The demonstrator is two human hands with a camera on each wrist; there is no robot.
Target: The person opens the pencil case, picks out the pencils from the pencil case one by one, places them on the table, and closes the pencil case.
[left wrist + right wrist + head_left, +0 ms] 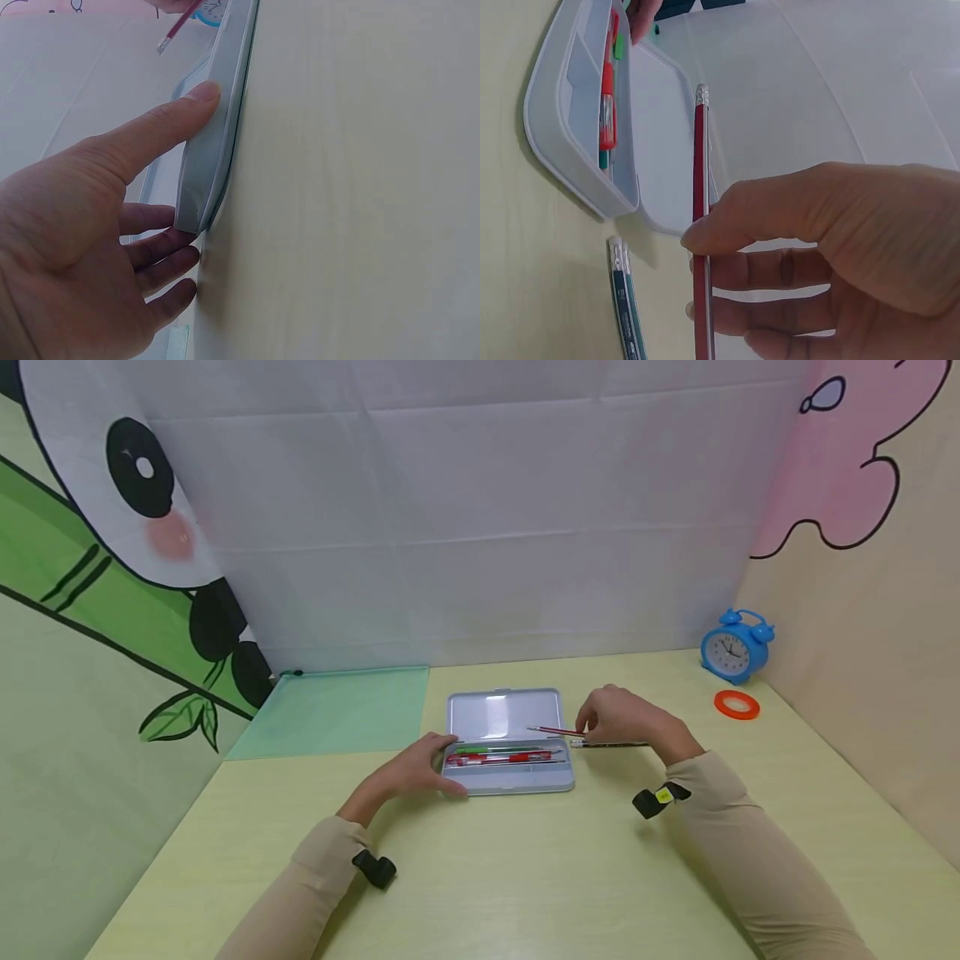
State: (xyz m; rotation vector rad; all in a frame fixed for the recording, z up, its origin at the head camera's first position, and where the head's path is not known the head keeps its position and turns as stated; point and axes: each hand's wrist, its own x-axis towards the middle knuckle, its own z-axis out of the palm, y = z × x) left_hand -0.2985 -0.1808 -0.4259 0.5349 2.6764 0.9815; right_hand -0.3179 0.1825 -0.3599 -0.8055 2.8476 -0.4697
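A pale pencil case [517, 782] lies with its lid [504, 710] folded back on the table. My left hand [416, 768] holds the case's left end, its thumb [161, 124] on the front wall and the fingers around the far corner. Inside the case are a red-and-clear pen [502, 759] and a green one [476, 749]. Right of the case, my right hand [626, 718] pinches a red pencil [700, 165] between thumb and fingers, its eraser end toward the lid. Beneath that hand, two dark green pencils [626, 307] lie on the table.
A blue alarm clock [730, 652] stands at the back right, with an orange ring [737, 704] in front of it. A green mat [337, 710] covers the table's back left. White cloth [480, 527] hangs behind, and a wall rises on the right.
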